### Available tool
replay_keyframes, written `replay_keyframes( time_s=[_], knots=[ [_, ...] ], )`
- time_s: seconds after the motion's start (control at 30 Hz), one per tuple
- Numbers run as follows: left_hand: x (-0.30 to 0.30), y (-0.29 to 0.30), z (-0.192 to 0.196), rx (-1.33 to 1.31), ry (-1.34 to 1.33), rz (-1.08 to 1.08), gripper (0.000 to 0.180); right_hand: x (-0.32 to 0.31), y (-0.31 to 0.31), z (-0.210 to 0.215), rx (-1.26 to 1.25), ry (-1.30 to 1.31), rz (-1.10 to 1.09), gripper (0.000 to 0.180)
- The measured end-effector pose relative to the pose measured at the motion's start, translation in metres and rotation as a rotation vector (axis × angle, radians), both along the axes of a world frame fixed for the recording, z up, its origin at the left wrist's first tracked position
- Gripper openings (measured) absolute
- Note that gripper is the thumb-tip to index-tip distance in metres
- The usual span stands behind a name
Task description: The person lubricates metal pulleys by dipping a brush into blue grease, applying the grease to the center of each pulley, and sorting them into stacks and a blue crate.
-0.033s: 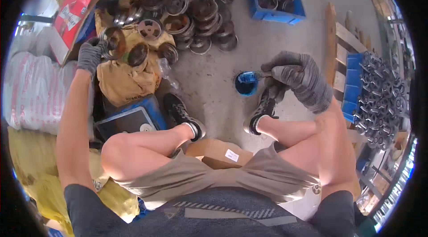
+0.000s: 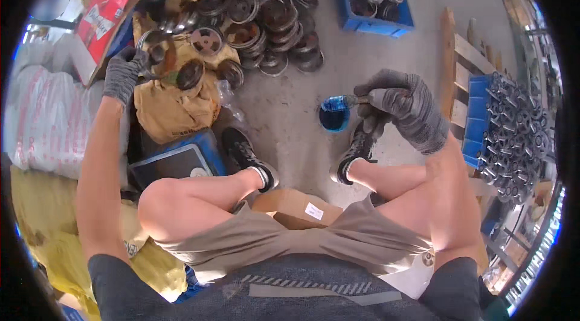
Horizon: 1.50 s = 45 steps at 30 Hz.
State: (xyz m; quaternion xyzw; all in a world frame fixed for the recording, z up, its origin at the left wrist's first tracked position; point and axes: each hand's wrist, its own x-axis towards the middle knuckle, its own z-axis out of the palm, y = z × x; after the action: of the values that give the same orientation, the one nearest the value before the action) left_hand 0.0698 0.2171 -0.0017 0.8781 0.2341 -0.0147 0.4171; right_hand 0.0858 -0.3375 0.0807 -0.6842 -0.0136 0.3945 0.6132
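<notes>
My left hand (image 2: 124,73), in a grey glove, reaches out to the left and grips the rim of a rusty metal pulley wheel (image 2: 157,49), held tilted above a tan cloth bag (image 2: 172,109). Two more wheels (image 2: 192,73) lie on that bag. My right hand (image 2: 402,106), also in a grey glove, is closed on a small brush whose blue-stained bristles (image 2: 338,103) point left, just over a small pot of blue paint (image 2: 334,120) on the concrete floor. I sit with both knees up, and my shoes are either side of the pot.
A heap of metal pulley wheels (image 2: 266,12) lies ahead. A blue crate (image 2: 377,22) behind it holds more. A blue rack of metal parts (image 2: 513,127) and wooden boards (image 2: 456,61) stand to the right. White sacks (image 2: 42,115), a red box (image 2: 103,12) and a cardboard box (image 2: 296,207) are close by.
</notes>
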Motion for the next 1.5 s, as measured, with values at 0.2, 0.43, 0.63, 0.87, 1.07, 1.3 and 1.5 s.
replay_keyframes(
  time_s=[0.2, 0.43, 0.63, 0.87, 1.07, 1.3, 1.5],
  knots=[
    [-0.070, -0.173, 0.132, -0.430, -0.171, -0.026, 0.032, -0.028, 0.015, 0.017, 0.274, -0.004, -0.092, 0.032],
    [-0.071, -0.215, 0.095, -0.635, -0.207, -0.079, 0.047, -0.016, 0.013, -0.036, -0.159, -0.279, 0.013, 0.031],
    [-0.055, -0.224, 0.073, -0.677, -0.218, -0.043, 0.039, -0.024, 0.007, -0.115, -0.336, -0.098, 0.001, 0.025],
    [-0.060, -0.225, 0.070, -0.232, -0.229, -0.119, 0.033, -0.023, 0.037, -0.018, 0.194, -0.131, -0.322, 0.029],
    [-0.066, -0.245, 0.079, -0.457, -0.308, -0.112, 0.031, -0.019, 0.076, 0.000, 0.372, -0.082, -0.325, 0.026],
    [-0.067, -0.263, 0.086, -0.418, -0.330, -0.183, 0.030, -0.012, 0.077, 0.000, 0.364, 0.045, -0.402, 0.032],
    [-0.073, -0.270, 0.083, -0.361, -0.371, -0.222, 0.028, -0.013, 0.077, 0.003, 0.380, 0.080, -0.416, 0.027]
  ],
)
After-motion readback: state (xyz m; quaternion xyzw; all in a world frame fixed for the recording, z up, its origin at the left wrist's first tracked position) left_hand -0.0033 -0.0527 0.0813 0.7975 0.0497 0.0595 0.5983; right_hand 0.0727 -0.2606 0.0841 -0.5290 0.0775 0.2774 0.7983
